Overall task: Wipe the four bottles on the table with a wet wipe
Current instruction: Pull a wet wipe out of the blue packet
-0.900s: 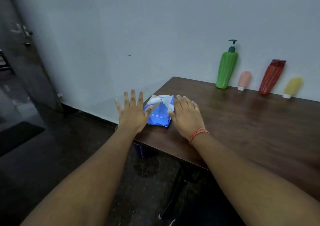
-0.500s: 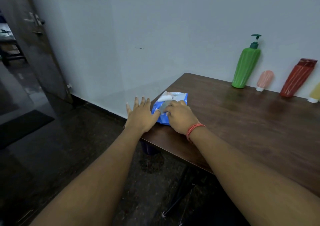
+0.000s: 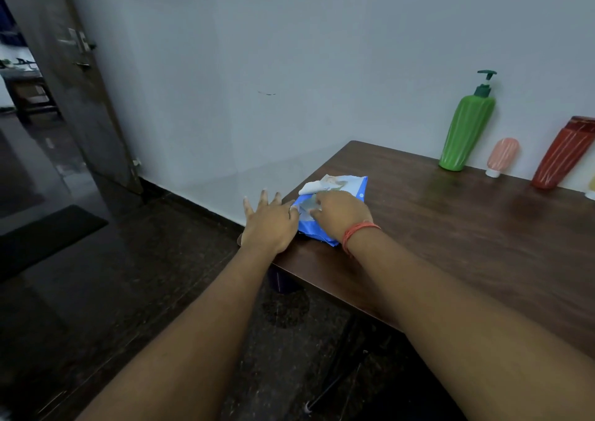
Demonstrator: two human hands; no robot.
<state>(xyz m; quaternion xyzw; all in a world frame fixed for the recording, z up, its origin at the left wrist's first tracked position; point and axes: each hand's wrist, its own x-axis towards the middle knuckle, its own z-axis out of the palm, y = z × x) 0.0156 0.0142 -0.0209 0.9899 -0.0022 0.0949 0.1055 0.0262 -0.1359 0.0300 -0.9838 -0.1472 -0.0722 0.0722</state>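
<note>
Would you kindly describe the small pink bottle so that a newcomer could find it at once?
Look along the back edge of the wooden table, where bottles line the wall. Between the tall green pump bottle and the leaning red bottle stands the small pink bottle. It is much shorter than both and rests on a white cap.

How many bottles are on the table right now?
4, lined along the wall: green pump bottle, small pink bottle, red bottle, and a fourth cut off by the frame's right edge.
</note>
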